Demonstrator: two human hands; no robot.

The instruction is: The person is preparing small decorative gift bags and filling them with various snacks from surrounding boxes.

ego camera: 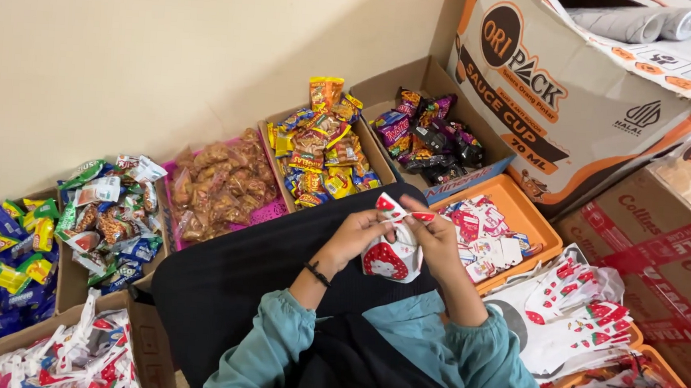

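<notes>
Your left hand (351, 236) and right hand (439, 238) both pinch the top of a small white bag (391, 257) with red strawberry pictures. Your fingers are closed on its ears, over your dark lap. Just past it sits an orange tray (525, 214) of little packets. Boxes of snacks (324, 149) line the wall.

Colourful snack packets (328, 149) fill open boxes beside a large white-orange carton (560, 87).
</notes>
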